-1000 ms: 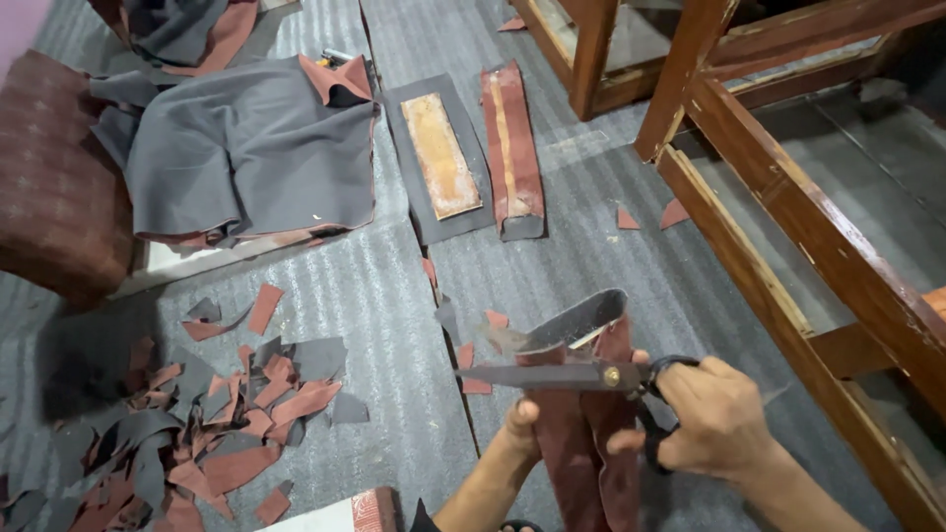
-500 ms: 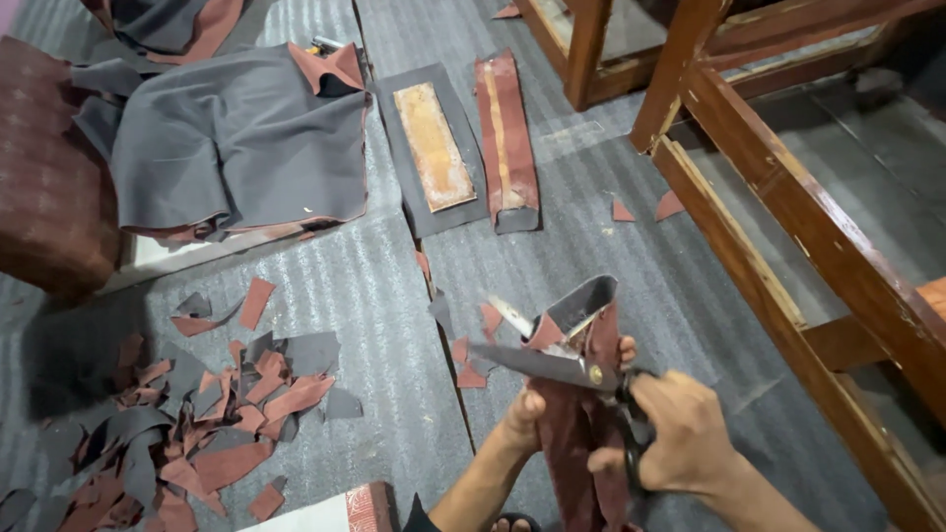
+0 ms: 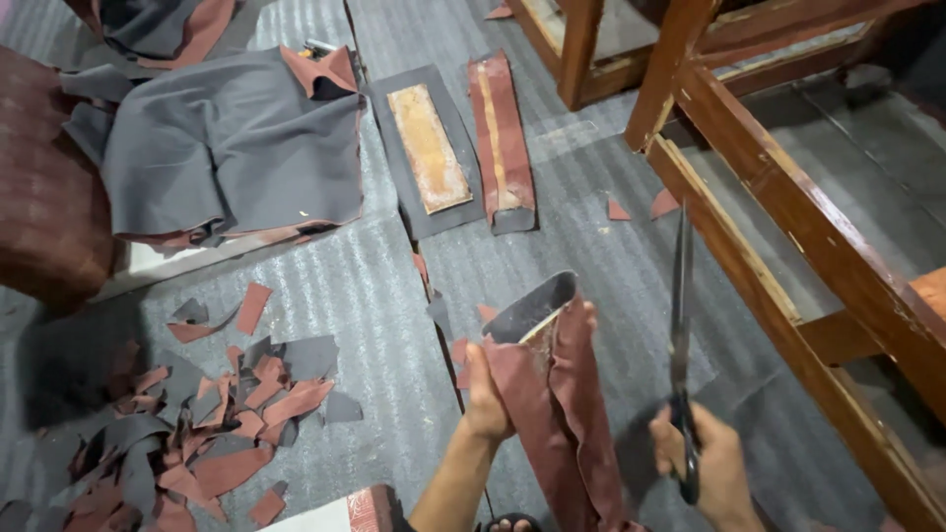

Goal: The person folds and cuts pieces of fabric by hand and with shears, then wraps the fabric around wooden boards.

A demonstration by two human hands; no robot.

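The strip of maroon material stands almost upright between the 2 hands, above the ribbed grey mat; its grey-backed top end curls over towards the person. The left hand is clamped round the strip's left edge. The scissors have left it: half a second ago their blades lay across the strip's top, level and pointing left, and now they point straight up, blades together, well to the right of the strip, with the right hand wrapped round the handles. That reads as a cut finished, or a pause between cuts — no blade touches the strip now.

Room to move is uneven. Just right of the scissors runs the wooden frame, its rail slanting down towards the right hand, so a swing that way is tight. Left of the strip the mat is open until the scrap pile. Further off lie 2 flat pieces side by side, and a big grey sheet beside a dark cushion — all well apart from the hands.
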